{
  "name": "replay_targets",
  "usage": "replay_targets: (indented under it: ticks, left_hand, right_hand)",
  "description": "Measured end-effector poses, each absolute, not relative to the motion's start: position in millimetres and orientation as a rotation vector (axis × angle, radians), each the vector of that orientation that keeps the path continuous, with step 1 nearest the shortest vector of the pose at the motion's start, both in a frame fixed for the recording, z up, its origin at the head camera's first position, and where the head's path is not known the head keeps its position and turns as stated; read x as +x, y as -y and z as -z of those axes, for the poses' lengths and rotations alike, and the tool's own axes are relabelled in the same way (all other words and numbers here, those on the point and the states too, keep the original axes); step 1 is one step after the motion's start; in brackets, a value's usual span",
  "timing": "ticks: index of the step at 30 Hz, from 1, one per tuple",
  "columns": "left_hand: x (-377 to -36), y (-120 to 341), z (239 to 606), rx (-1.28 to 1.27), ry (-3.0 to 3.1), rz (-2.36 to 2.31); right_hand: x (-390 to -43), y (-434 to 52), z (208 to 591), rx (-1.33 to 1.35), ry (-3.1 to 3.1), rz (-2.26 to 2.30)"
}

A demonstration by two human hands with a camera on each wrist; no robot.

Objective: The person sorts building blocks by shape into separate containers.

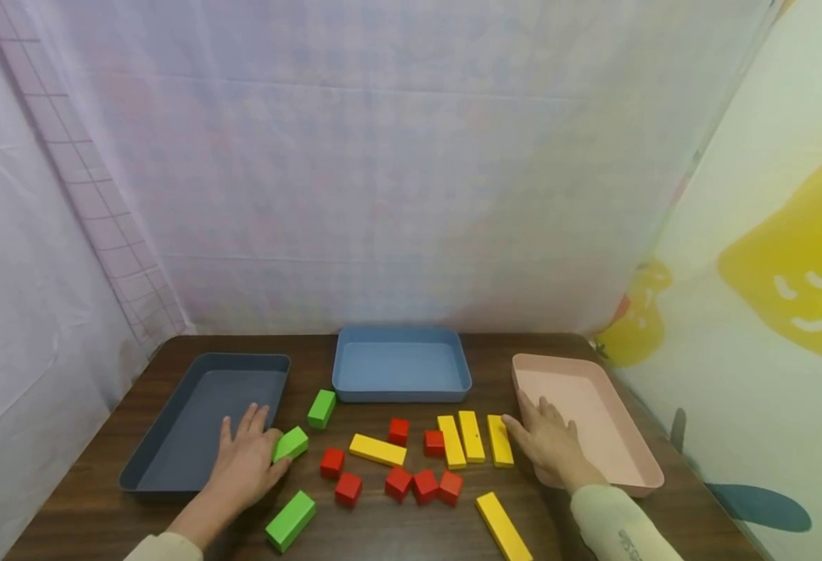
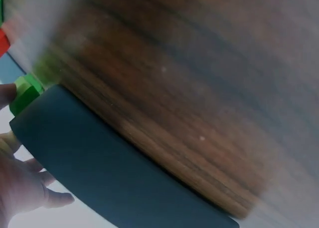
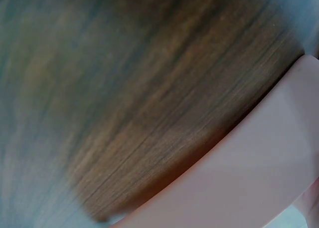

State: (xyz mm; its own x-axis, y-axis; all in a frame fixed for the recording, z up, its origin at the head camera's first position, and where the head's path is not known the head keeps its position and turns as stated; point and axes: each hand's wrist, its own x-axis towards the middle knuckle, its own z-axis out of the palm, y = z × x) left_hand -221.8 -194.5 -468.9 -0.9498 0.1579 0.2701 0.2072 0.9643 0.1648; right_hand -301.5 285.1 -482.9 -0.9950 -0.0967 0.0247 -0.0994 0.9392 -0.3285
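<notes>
My left hand (image 1: 242, 463) reaches over the right side of the dark blue tray (image 1: 203, 421), its thumb and index finger around a green block (image 1: 293, 442) beside the rim. The left wrist view shows a digit against that green block (image 2: 27, 93) while the other fingers spread over the tray wall (image 2: 114, 158). My right hand (image 1: 551, 440) hovers at the left rim of the pink tray (image 1: 603, 413), fingers loosely extended and holding nothing. Its thumb tip is close to the upper end of a yellow block (image 1: 500, 442). Only the pink tray's wall (image 3: 239, 163) and a sliver of hand show in the right wrist view.
A light blue tray (image 1: 402, 366) stands at the back centre. Between the side trays lie several red cubes (image 1: 398, 483), several yellow blocks (image 1: 379, 450) and two other green blocks, one behind (image 1: 322, 409) and one in front (image 1: 291, 520). A white curtain (image 1: 382, 171) hangs behind the wooden table.
</notes>
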Motion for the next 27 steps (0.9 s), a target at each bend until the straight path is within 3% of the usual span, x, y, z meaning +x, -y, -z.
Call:
replay_targets:
  ticks: [14,27]
  left_hand:
    - [-230.7,223.3,437.3,-0.062,2.742,0.619]
    - [-249.2,288.8,449.1,0.19,2.809,0.612]
  right_hand:
    - [-302.2,-284.3,483.8,0.156,3.089,-0.517]
    - [-304.0,-283.9,484.7,0.125,3.097,-0.519]
